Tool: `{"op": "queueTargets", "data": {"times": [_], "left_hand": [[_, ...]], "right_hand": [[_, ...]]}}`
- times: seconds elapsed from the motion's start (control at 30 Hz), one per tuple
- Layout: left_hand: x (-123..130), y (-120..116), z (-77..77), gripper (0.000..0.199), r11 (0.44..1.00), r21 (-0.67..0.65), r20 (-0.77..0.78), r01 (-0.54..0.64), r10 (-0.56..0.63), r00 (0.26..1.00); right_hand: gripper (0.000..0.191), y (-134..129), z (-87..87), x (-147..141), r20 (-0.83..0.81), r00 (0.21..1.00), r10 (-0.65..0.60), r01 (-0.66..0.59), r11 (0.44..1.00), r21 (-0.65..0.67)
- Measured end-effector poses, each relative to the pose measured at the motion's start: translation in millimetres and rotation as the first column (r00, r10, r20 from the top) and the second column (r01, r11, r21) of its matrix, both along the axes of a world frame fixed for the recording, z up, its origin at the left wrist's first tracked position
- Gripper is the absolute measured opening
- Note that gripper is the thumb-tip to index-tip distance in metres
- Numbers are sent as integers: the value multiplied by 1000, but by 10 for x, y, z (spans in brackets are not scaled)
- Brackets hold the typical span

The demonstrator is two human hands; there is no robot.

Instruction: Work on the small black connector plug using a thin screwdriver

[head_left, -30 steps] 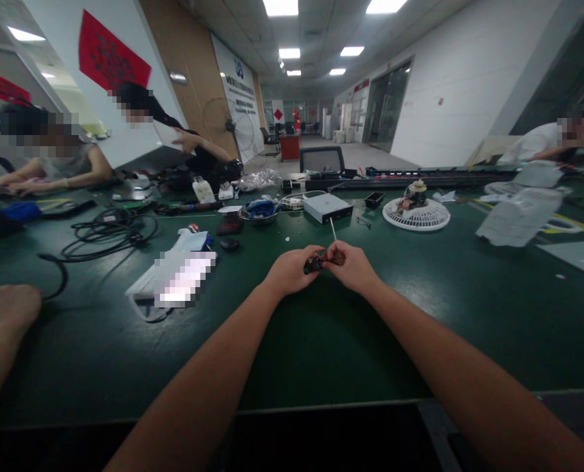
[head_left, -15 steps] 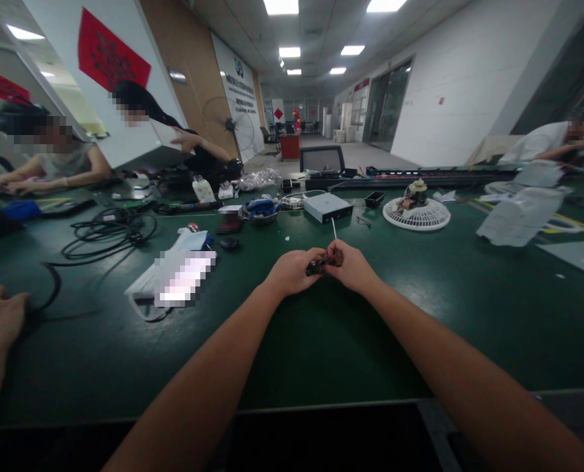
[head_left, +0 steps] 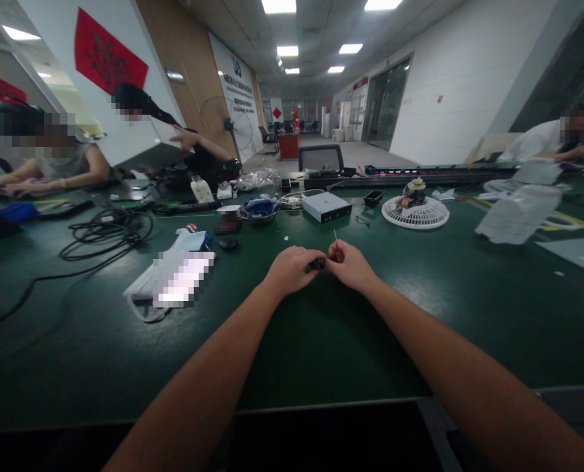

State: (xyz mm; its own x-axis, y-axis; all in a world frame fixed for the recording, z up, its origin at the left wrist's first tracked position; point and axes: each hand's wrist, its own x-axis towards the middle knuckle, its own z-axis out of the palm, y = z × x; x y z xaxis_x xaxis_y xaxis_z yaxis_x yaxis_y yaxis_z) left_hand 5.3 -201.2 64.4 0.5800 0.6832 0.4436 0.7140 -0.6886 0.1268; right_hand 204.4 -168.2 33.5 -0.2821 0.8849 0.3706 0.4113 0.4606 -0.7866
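Above the green tabletop, my left hand (head_left: 290, 271) is closed with thumb and fingers pinching a small dark part (head_left: 317, 264), whose kind I cannot make out. Close beside it, my right hand (head_left: 353, 266) is closed too, its fingers curled over something small and brownish (head_left: 339, 254). A thin pale stick (head_left: 335, 235) pokes up from the right hand's fingers. Most of what lies inside both hands is hidden. The fingertips of the two hands nearly meet.
Ahead on the green table (head_left: 292, 354) lie a silver box-shaped drive (head_left: 326, 206), a white fan grille with a motor (head_left: 415, 210) and a black tray (head_left: 373, 198). To the left are a mouse (head_left: 227, 243), a lit phone (head_left: 183, 278) and coiled black cable (head_left: 107, 233). Other people sit around.
Another person's hand has left the picture at the left edge, and the black cable there now lies stretched out. Less of the pale stick shows above my right hand.
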Motion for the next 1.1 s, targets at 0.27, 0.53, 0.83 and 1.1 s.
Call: {"op": "queueTargets", "data": {"times": [0.27, 0.53, 0.83, 1.1], "left_hand": [[-55, 33, -34, 36, 981, 1, 57, -195, 195, 979], [-131, 63, -81, 39, 957, -11, 140, -288, 287, 948], [-92, 38, -63, 38, 971, -16, 143, -237, 237, 961], [-91, 33, -60, 37, 976, -1, 153, -220, 217, 964]], "right_hand": [[32, -84, 127, 4, -186, 982, 27, -31, 999, -15], [36, -155, 194, -20, -296, 947, 123, -130, 991, -4], [36, -145, 185, -24, -367, 923, 114, -115, 993, 19], [38, -151, 203, -23, -428, 902, 54, -37, 998, 49]]}}
